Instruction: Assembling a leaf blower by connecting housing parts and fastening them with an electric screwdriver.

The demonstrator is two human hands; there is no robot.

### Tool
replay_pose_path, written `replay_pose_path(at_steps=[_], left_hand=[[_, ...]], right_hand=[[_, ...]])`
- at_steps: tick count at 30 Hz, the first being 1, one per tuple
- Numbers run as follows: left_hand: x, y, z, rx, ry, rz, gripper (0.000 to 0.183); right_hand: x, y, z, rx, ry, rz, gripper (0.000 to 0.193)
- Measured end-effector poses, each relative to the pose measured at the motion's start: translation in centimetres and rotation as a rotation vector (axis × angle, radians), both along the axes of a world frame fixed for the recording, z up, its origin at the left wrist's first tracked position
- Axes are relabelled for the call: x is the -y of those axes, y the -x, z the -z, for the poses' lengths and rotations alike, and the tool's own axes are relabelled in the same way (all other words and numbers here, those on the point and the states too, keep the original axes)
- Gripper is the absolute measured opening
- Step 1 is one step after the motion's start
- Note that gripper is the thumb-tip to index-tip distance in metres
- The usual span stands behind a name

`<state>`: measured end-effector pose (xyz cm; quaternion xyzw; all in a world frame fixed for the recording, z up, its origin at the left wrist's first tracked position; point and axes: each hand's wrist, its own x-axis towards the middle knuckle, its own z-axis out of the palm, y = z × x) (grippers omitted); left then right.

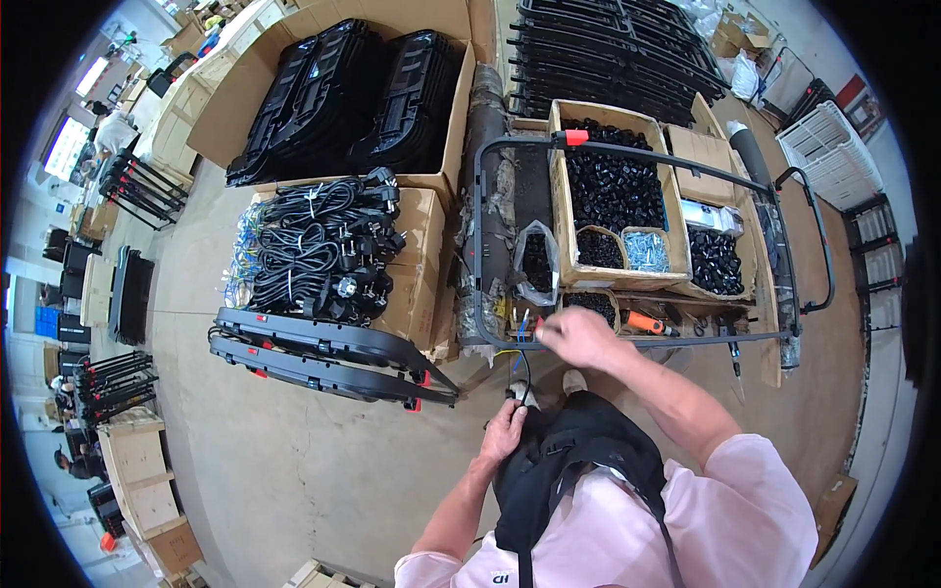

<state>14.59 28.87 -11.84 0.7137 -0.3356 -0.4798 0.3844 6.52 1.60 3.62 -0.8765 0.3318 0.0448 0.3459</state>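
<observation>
Right hand [580, 338] blurred on metal frame [627, 340] front bar, 12 o'clock of body; grip unclear. Left hand [506, 431] clamped on black cable [526, 377], 7 o'clock of right. Best kept taut, bar steady, orange screwdriver [647, 322] near.

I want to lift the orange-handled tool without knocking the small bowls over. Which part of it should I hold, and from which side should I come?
Grip the orange handle, coming from above on the near side. The tool lies flat, roughly crosswise, behind the grey frame bar, its thick handle exposed and its thin tip pointing right. The bowl of black parts sits close on its left, so probably avoid approaching from there. The right hand is nearest.
</observation>
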Motion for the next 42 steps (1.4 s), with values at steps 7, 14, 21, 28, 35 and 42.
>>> replay_pose_path(at_steps=[7,14,21,28,35,42], left_hand=[[-1.8,1.3,1.7,-0.023,0.037,-0.230,0.029],[-0.9,1.6,-4.1,-0.343,-0.045,-0.335,0.025],[4.3,1.8,-5.4,-0.257,-0.138,-0.416,0.027],[7.9,0.2,-7.6,0.141,-0.336,-0.099,0.031],[8.3,-3.7,-6.5,-0.073,-0.111,-0.047,0.035],[9.8,-3.9,-3.1,-0.548,-0.045,-0.212,0.031]], right_hand=[[3.2,-4.9,8.2,-0.194,-0.434,-0.116,0.047],[4.1,-3.8,13.3,0.199,-0.630,0.318,0.031],[5.6,-5.3,14.2,0.614,-0.818,0.929,0.029],[7.1,-7.3,12.5,0.631,-0.726,0.775,0.031],[9.2,-8.6,13.1,0.614,-0.881,0.739,0.031],[8.3,-5.5,11.3,0.357,-0.673,0.725,0.041]])
